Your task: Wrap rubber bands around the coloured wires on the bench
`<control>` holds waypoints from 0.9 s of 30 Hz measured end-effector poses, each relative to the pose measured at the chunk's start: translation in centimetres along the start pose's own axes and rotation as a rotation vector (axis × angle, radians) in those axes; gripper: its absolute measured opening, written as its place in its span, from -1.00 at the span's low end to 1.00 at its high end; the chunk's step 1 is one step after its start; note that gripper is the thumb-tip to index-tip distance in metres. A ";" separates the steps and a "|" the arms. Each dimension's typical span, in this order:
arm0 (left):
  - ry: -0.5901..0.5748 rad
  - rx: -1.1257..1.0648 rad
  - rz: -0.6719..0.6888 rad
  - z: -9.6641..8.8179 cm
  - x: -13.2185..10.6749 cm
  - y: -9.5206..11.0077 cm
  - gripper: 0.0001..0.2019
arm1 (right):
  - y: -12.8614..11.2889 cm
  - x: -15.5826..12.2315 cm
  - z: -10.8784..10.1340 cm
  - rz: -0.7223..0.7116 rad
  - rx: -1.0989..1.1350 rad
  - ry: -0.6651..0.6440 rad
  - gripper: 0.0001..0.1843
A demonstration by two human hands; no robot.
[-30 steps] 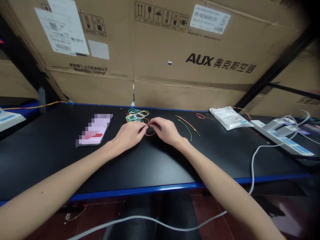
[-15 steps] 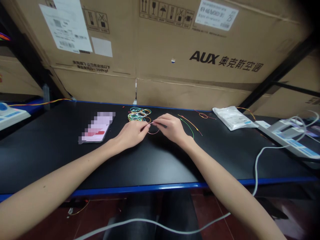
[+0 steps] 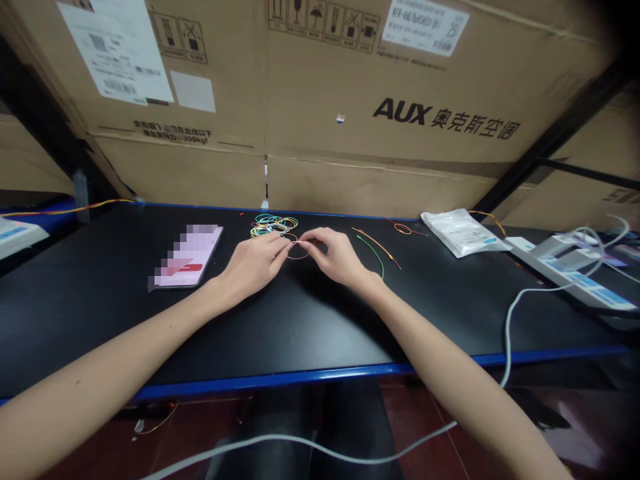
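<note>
My left hand (image 3: 256,265) and my right hand (image 3: 334,254) meet fingertip to fingertip above the black tabletop. Both pinch a thin pink wire (image 3: 298,257), which bows in a small loop below the fingers. Its ends are hidden by my fingertips. Just behind my left hand lies a pile of coiled, many-coloured wires (image 3: 274,224). To the right of my right hand are a green wire (image 3: 373,250) and a yellow-orange wire (image 3: 375,243), both loose on the table.
A phone (image 3: 200,267) lies left of my hands. At the right are a small red-orange wire loop (image 3: 403,229), a white plastic packet (image 3: 463,233) and a power strip (image 3: 575,273). A white cable (image 3: 509,333) hangs over the blue table edge (image 3: 280,381). A large cardboard box (image 3: 320,180) stands behind.
My fingertips have come closer together on the pink wire, and the short stretch between them has shrunk. The whole view has shifted slightly.
</note>
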State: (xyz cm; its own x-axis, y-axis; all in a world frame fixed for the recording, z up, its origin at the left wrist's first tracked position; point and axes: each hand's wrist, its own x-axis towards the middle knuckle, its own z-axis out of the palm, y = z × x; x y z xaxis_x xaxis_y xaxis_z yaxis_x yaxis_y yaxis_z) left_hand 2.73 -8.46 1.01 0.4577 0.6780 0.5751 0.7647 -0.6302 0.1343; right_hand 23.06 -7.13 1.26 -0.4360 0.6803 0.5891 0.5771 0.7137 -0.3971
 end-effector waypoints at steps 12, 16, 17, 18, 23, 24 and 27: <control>-0.182 -0.534 -0.227 0.0 0.5 0.8 -0.68 | 0.3 -0.1 0.1 -0.070 -0.187 0.010 -0.88; -0.027 -0.259 -0.055 0.2 0.0 0.6 -0.76 | 0.4 0.0 0.1 0.000 -0.220 0.094 -0.87; 0.013 -0.194 -0.006 0.3 -0.1 0.6 -0.75 | 0.4 0.0 0.1 0.015 -0.227 0.118 -0.88; 0.044 -0.143 0.034 0.4 -0.1 0.5 -0.71 | 0.5 0.0 0.2 0.028 -0.232 0.138 -0.89; 0.139 0.009 0.144 0.9 -0.2 0.1 -0.63 | 0.4 -0.1 0.6 0.042 -0.224 0.161 -0.90; 0.152 0.027 0.159 0.9 -0.2 0.0 -0.63 | 0.4 -0.2 0.7 0.039 -0.222 0.162 -0.90; 0.176 0.060 0.209 0.9 -0.1 -0.2 -0.58 | 0.3 -0.2 0.9 0.040 -0.221 0.178 -0.90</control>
State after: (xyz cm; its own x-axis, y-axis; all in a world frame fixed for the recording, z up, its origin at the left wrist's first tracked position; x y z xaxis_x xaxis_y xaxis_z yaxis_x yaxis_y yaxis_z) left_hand 2.93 -8.10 0.21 0.5269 0.4559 0.7173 0.6896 -0.7227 -0.0471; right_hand 22.71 -6.90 0.34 -0.2929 0.6537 0.6978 0.7367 0.6195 -0.2710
